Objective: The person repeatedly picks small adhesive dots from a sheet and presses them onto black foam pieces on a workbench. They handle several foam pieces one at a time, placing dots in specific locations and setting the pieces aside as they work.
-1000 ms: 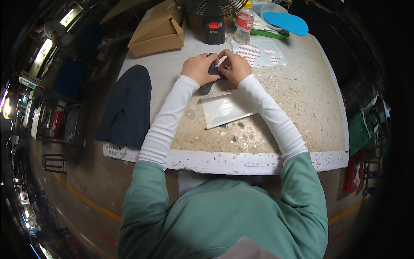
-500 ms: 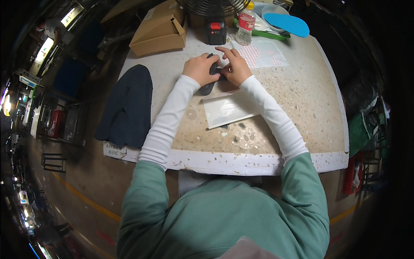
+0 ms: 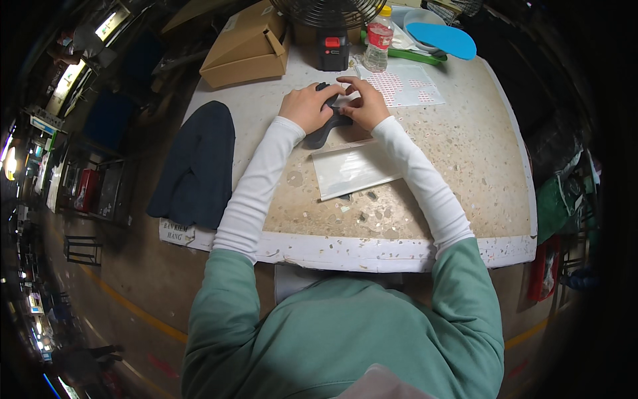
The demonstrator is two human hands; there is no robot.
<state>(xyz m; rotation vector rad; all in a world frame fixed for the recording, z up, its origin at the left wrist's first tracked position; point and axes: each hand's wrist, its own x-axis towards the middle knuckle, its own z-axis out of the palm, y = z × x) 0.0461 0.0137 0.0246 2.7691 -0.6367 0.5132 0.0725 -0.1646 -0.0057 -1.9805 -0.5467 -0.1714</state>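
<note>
My left hand [image 3: 304,108] is closed on a dark, flat, flexible piece [image 3: 320,137] at the far middle of the table. Its thumb and fingers grip the upper part of the piece. Opposite it, my right hand [image 3: 369,106] has its thumb and fingertips curled in at the piece's right side, where a dark flap sticks out. What exactly those fingertips pinch is partly hidden. Just nearer than the hands lies a flat, whitish, glossy packet [image 3: 355,171], with my right forearm over its right end.
A dark folded cloth-like bundle [image 3: 197,163] lies at the table's left edge. Farther back stand a cardboard box [image 3: 244,50], a fan with a black base [image 3: 332,54] and a bottle [image 3: 378,45]. A sheet of small red stickers [image 3: 405,85] and a blue oval piece [image 3: 442,38] are at back right.
My right hand's fingers have curled inward, the index finger bending toward my left hand. More of the dark piece now shows spread out between and below the hands.
</note>
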